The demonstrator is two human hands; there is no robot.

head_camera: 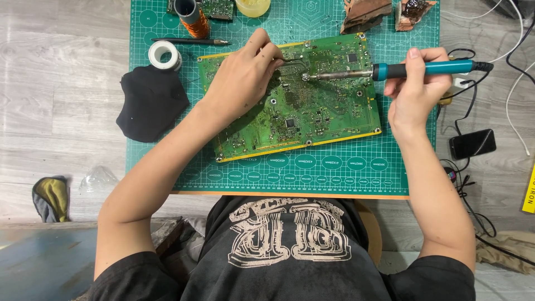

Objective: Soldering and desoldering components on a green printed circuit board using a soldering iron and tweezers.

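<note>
1. Large green rectangular printed circuit board [295, 100] with yellow edge strips lies tilted on a green gridded cutting mat [356, 167]; packed with small chips, solder pads and screw holes at the corners.
2. Left hand [242, 78] rests on the board's upper left part, fingers curled, pinching something thin at the fingertips; too small to tell what.
3. Right hand [415, 89] is closed around the teal handle of a soldering iron [390, 71]; metal shaft points left, tip touching the board near its upper middle. Black cord runs off right.
4. On the mat's top edge: copper wire spool [196, 22], white tape roll [162, 53], thin black pen [189, 41], yellow jar [252, 6], two brown broken chunks [365, 14].
5. Black cloth [150, 100] lies half on the mat's left edge.
6. Mat sits on a grey wood-grain table [61, 83]; black phone [472, 143] and cables [518, 50] at right, grey-yellow rag [50, 198] at left.
7. Person wears a black printed T-shirt [290, 245].
</note>
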